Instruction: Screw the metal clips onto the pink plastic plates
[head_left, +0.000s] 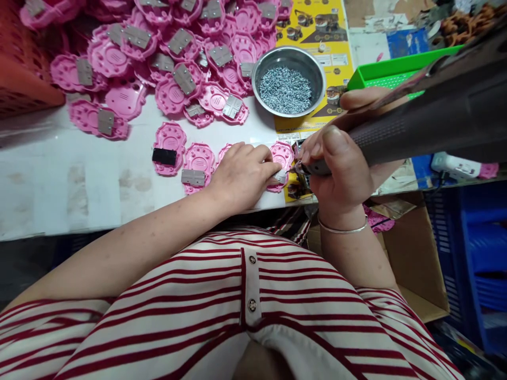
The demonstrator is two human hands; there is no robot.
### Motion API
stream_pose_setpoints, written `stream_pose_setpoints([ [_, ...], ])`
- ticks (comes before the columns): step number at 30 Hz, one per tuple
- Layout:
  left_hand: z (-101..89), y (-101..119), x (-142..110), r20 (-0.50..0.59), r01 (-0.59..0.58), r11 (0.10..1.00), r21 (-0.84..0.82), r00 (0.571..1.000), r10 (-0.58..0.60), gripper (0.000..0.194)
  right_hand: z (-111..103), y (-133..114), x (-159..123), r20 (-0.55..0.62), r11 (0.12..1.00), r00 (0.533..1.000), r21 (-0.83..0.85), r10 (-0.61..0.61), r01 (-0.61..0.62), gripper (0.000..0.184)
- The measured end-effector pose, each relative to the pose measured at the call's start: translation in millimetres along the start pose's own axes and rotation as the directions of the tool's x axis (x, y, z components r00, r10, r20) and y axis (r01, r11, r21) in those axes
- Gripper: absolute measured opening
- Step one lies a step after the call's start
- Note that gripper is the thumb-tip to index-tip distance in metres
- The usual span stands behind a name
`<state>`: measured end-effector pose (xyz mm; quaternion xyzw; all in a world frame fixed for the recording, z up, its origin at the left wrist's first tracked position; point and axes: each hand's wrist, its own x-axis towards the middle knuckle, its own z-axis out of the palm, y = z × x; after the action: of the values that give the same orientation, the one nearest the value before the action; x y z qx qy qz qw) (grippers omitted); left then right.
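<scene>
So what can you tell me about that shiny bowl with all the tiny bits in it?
The metal bowl is round, shallow and silvery, like steel, with a smooth rolled rim. It stands upright on the table, partly on a yellow printed sheet, just right of the heap of pink plastic parts. Inside lies a pile of small silver screws, filling the bottom. Neither hand touches it; both work nearer the table edge.

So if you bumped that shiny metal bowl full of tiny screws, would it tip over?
Probably not easily. The round shiny metal bowl looks wide and shallow and sits flat on the table, so it would likely slide rather than tip. The heap of small silver screws probably makes it heavy for its size. A hard knock might scatter some screws, since nothing covers them.
</scene>
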<state>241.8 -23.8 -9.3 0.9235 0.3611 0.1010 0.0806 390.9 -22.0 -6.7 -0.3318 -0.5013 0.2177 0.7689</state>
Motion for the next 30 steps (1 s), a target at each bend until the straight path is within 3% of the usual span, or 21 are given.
stream_pose_setpoints([
  [5,0.0,0,0,-0.012,-0.022,1.0,0.023,1.0,0.022,0.025,-2,-1,1,0.071,0.999,0.997,0.022,0.039,-0.041,0.03],
  [14,-2.9,2,0,0.042,-0.006,0.999,0.051,0.999,0.004,0.025,-6,2,4,0.155,1.0,0.988,-0.03,0.0,0.005,0.022],
  [20,-2.0,2,2,0.0,-0.003,0.999,0.045,1.0,0.003,0.025,-3,-15,16,0.024,0.994,0.999,0.1,-0.044,0.041,0.033],
  [30,-9.9,-6,12,0.16,-0.043,0.998,0.043,0.987,0.035,0.027,-6,-16,-5,0.106,0.996,0.994,0.081,0.025,-0.034,0.029],
])
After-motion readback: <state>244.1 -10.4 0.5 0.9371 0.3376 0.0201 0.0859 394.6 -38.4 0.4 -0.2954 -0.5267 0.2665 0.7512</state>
